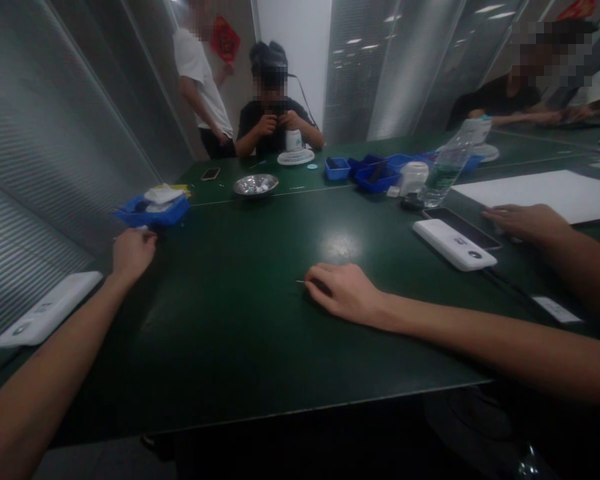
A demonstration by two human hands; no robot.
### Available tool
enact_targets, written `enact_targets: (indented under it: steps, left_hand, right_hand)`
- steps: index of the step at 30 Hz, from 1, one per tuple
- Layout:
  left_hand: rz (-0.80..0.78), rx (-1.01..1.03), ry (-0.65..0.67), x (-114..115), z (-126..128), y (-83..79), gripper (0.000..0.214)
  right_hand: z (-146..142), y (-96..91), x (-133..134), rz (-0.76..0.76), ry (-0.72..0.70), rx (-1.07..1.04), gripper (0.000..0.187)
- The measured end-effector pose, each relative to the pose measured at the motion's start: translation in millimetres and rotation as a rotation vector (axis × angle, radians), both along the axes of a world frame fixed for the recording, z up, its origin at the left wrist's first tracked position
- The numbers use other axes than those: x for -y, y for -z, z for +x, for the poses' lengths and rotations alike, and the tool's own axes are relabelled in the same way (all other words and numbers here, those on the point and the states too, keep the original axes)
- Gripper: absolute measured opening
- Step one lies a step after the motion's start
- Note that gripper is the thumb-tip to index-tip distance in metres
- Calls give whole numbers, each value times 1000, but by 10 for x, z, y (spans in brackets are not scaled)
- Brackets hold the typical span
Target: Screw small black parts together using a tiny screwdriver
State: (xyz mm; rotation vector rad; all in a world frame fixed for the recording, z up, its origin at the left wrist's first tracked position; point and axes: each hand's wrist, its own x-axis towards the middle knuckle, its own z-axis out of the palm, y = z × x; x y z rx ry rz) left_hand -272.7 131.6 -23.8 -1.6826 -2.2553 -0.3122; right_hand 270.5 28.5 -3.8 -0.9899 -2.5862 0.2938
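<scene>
The work seems unfinished: over the table [220,313], the right hand [343,291] pinches a thin pale stick [300,281], not yet released, while the left hand [134,253], whose grip I cannot tell, is beside the left blue tray [174,217].

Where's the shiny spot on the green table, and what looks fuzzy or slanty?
Head view: pale glare on the green table, just beyond the right hand; head view: soft detail all over, so whether the left hand holds anything is hard to tell; head view: the blinds slant at the left edge, probably lens stretch.
</scene>
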Motion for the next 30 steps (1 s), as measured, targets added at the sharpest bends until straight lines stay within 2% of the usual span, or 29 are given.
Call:
enact_targets:
  steps: [5,10,13,18,24,30]
  left_hand:
    - [6,213,-65,-64,-131,-10,38]
    - [-74,220,62,-69,-212,-45,43]
    - [-156,231,79,-70,-251,-77,46]
    - [-146,217,156,-43,-280,-102,49]
    - [-124,262,85,-18,-270,-100,50]
    - [-66,446,-24,-15,-214,-86,46]
  right_hand:
    - [4,6,3,18,4,3,27]
    - [-8,-25,18,3,2,14,25]
    - [-10,-25,17,11,4,22,25]
    - [-7,-11,9,15,4,23,26]
    - [0,-4,7,25,-5,18,26]
    - [-2,-14,15,18,-12,13,26]
